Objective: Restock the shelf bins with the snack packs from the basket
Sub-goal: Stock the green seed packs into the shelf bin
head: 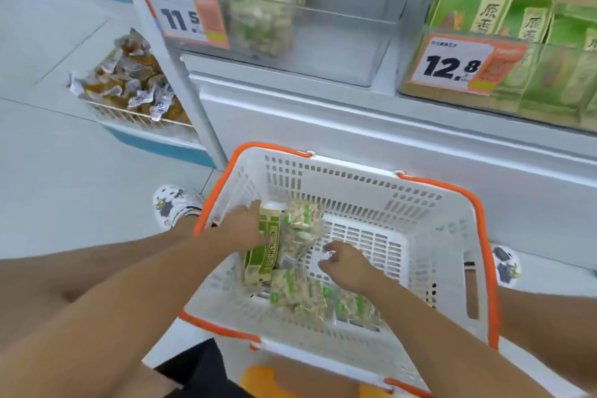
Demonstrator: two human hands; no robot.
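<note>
Gripping the green-and-tan carton [262, 247] from its left side, the left hand [243, 229] reaches down into the white basket [452, 210] with its forearm stretched in from the near left; the fingers lie along the carton's face and curl over its far edge. That carton stands tilted on its long side against the basket's left wall. Just to its right, touching it, a clear snack pack [300, 229] of pale, green-marked pieces leans upright.

Over the slotted basket floor, the right hand [344, 263] hovers palm down, wrist slightly bent, forearm coming in from the near right. Its fingers are loosely curled and spread apart, fingertips pointing left toward the leaning pack, holding nothing; whether they touch the pack's wrapper cannot be told.

More clear packs [300, 296] lie flat on the near side of the basket floor, partly under the right wrist. An orange rim and handles edge the basket.

On the far shelf, a clear bin [339, 26] holds one similar pack at its left end, behind an orange price tag [181, 6] reading 11.5. To the right, green-and-tan cartons [523, 10] stand in a row behind a tag [462, 64] reading 12.8.
</note>
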